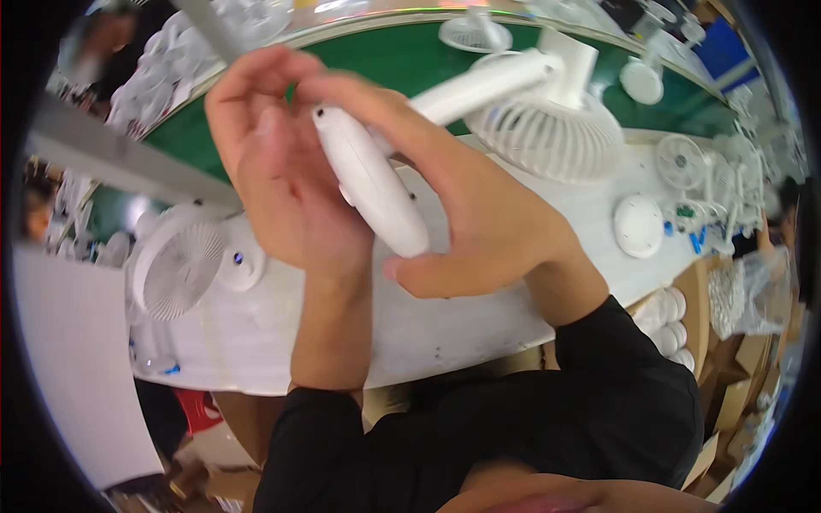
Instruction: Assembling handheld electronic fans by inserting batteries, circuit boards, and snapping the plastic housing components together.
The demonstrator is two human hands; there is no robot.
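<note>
My left hand [286,184] cups the white fan base [372,184], fingers curled behind it, raised above the white bench [479,321]; my right hand [466,214] pinches its edge. A loose pinch could drop it onto the bench.

left hand [286,184]: cups white fan base [372,184] from the left
right hand [466,201]: grips base, thumb under
base: edge-on, stem [487,85] attached
bench [428,325]: white, fan heads [547,132], round bases [638,225]
</note>
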